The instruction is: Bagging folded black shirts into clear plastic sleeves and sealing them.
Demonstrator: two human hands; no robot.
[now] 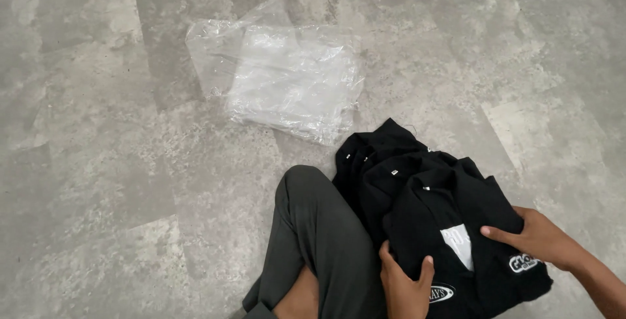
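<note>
A pile of folded black shirts (430,208) with small white labels and white emblems lies on the grey floor at the lower right. My left hand (404,286) grips the near left edge of the top shirt, thumb on top. My right hand (538,237) rests flat on the right side of the same shirt, fingers pointing left. My bent knee in dark grey trousers (313,228) sits just left of the pile.
A stack of clear plastic bags (287,74) lies on the grey mottled floor (98,162) beyond the shirts, up and to the left of the pile.
</note>
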